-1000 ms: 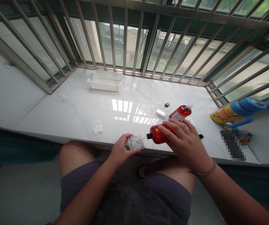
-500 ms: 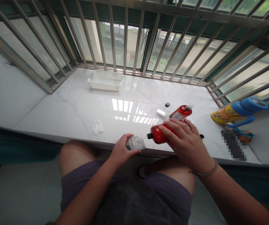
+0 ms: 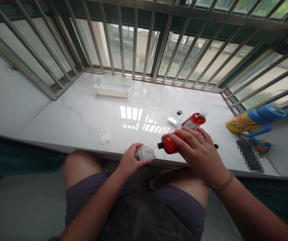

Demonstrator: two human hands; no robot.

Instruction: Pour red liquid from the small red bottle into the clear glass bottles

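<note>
My left hand (image 3: 131,158) is closed around a small clear square bottle (image 3: 147,153) at the front edge of the white sill. Fingers and thumb grip it from the left side. My right hand (image 3: 199,152) wraps over a red bottle (image 3: 169,144), tipped so that its black neck points left at the clear bottle's mouth. A thin stream of clear liquid runs between the two mouths. Behind my right fingers stands a second red bottle (image 3: 191,121) with a label and a clear pump top. Another clear bottle (image 3: 174,118) with a black cap is close by.
A white perforated basket (image 3: 113,87) stands near the barred window. Crumpled white tissue (image 3: 104,137) lies left of my left hand. To the right are a blue and yellow drinking bottle (image 3: 255,118) and a blurred-out dark object (image 3: 250,156). A small black piece (image 3: 216,146) shows beside my right hand.
Both hands keep almost the same pose, and the red bottle stays tipped with liquid still flowing into the clear bottle. Nothing else has visibly moved.
</note>
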